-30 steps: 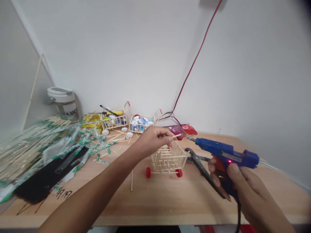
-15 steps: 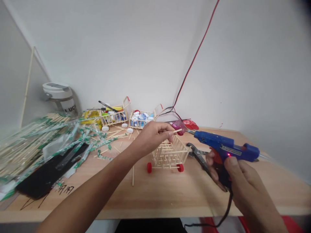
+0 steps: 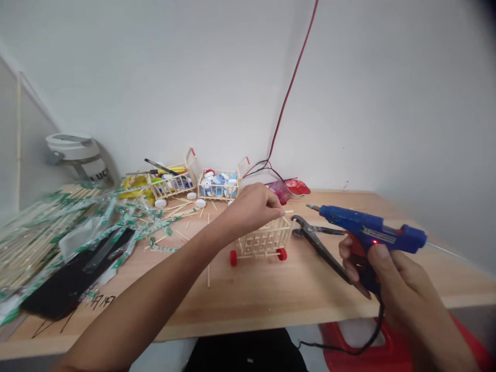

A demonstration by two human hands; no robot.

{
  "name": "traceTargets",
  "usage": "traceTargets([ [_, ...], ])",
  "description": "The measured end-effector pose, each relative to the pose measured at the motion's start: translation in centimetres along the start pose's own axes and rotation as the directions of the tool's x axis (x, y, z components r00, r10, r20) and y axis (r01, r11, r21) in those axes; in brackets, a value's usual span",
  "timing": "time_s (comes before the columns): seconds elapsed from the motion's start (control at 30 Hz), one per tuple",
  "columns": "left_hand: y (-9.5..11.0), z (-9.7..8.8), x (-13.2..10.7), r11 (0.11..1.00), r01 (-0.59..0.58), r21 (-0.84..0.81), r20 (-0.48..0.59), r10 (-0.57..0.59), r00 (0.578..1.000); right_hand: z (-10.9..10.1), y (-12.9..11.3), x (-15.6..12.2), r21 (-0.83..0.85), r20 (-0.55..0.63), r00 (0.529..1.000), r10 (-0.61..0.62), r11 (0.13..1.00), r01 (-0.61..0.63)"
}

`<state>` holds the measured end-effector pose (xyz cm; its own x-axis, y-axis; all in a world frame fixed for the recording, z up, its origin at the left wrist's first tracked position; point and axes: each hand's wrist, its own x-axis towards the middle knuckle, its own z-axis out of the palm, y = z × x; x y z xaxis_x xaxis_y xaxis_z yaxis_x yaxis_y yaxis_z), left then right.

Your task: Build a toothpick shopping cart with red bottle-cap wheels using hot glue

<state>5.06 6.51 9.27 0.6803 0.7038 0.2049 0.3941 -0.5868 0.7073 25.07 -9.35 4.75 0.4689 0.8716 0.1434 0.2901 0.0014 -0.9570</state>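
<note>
My left hand pinches a short wooden stick against the top rim of a small stick-built cart with red wheels, standing mid-table. My right hand grips a blue hot glue gun by its handle; its red light is on and its nozzle points left, a short way right of the cart. Black pliers lie on the table between the cart and the glue gun.
Two more stick carts filled with bottle caps stand at the back by the wall. Packs of sticks in green-printed wrappers and a black phone cover the left side. A white-lidded jar and red wire lie behind. Wooden table's front edge is near.
My left hand has lowered the stick onto the cart's top rim. The glue gun has drawn back to the right, away from the stick. The view has shifted down and right.
</note>
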Motion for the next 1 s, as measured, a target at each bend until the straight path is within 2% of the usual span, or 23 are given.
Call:
traceTargets([
  [0.13,-0.3,0.4,1.1,0.999,0.023,-0.023,0.135,-0.02,0.991,-0.5,0.7,0.1,-0.021,0.042,0.999,-0.017,1.0,0.018],
  [0.27,-0.2,0.3,1.5,0.998,0.055,0.01,0.187,-0.056,0.981,-0.7,1.6,0.3,-0.039,0.072,0.996,-0.055,0.998,0.058],
  [0.53,0.1,0.3,2.0,0.997,0.048,0.061,0.235,-0.061,0.97,-0.6,2.0,0.2,-0.039,0.093,0.994,-0.057,0.997,0.06],
  [0.73,0.6,-0.1,1.8,0.997,0.05,0.056,0.232,-0.061,0.971,-0.6,1.9,-0.1,0.009,0.094,0.996,0.004,1.0,-0.005],
  [0.83,0.7,-0.4,1.7,0.998,0.051,0.045,0.225,-0.06,0.973,-0.3,1.4,-0.2,0.008,0.069,0.997,0.03,0.999,-0.031],
  [1.0,0.4,-0.3,1.7,0.999,0.005,0.036,0.243,-0.013,0.97,-0.2,1.1,-0.3,-0.013,0.024,1.0,0.007,1.0,-0.007],
])
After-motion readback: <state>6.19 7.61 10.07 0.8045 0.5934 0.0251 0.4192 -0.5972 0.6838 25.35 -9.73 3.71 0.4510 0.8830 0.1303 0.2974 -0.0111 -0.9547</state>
